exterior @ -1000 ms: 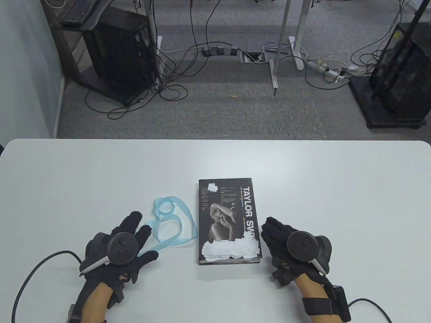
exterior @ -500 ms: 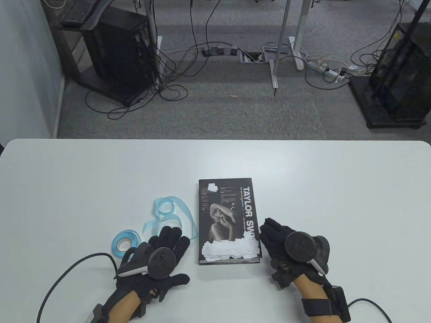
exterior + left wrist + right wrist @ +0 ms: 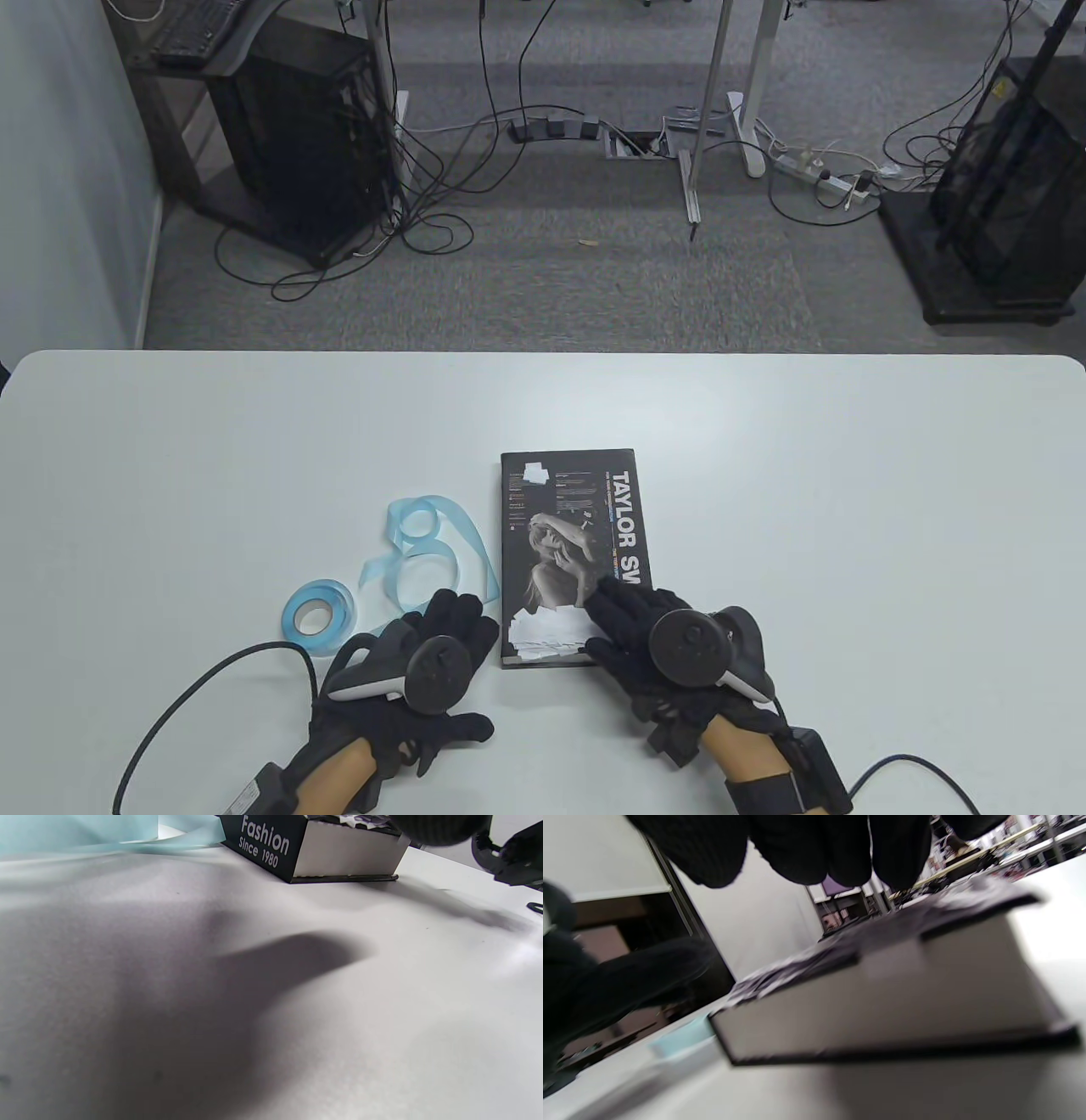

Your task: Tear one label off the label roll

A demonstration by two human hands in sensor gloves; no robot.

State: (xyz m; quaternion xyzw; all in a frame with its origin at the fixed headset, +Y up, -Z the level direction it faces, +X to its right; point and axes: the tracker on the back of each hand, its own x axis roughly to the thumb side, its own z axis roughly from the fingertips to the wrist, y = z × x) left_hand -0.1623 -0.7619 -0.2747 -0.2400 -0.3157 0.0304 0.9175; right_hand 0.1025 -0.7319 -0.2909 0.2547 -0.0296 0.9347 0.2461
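- The blue label roll sits on the table, just left of the left hand.
- Both hands hold nothing; the right hand rests flat on the book.
- The loose strip may tangle or rip crooked.

Office: desk legs, floor cables

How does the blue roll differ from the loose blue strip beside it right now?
The roll is wound tight into a small ring; the strip sprawls in open loops. The roll lies left of the left hand; the strip runs from that hand's fingertips toward the book. Both are pale blue and lie on the table.
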